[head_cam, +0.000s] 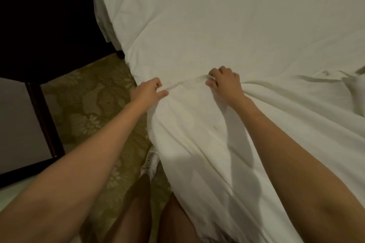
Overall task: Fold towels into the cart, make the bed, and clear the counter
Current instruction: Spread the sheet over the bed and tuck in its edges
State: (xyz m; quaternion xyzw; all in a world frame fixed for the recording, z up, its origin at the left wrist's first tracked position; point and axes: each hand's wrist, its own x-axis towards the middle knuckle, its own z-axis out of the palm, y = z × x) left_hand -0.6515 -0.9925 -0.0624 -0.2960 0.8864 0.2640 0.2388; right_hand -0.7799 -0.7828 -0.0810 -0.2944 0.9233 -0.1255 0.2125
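Head camera footage looked down on a bed (pixel 227 16) covered by a white sheet (pixel 197 134), which spread smoothly over the far part of the mattress and hung off the near edge in long folds, draping down toward the person's legs. Wrinkles ran outward from a bunched ridge near the bed's near-left corner. Beside the bed's left edge lay a patterned carpet (pixel 88 104) in gold-green tones with a floral design. Farther left stood a dark piece of furniture (pixel 43 25) with a slim dark leg reaching the floor, and a pale panel showed below it; what kind of furniture it was could not be told.

At the ridge of gathered cloth, the right hand (pixel 224 83) gripped the sheet, its fingers curled over and bunching the fabric beneath them. Just left of it, the left hand (pixel 149 89) pinched the same fold, the thumb stretched along the cloth and the fingers curled in above. Both forearms reached forward from the bottom of the view, bare to the elbow.
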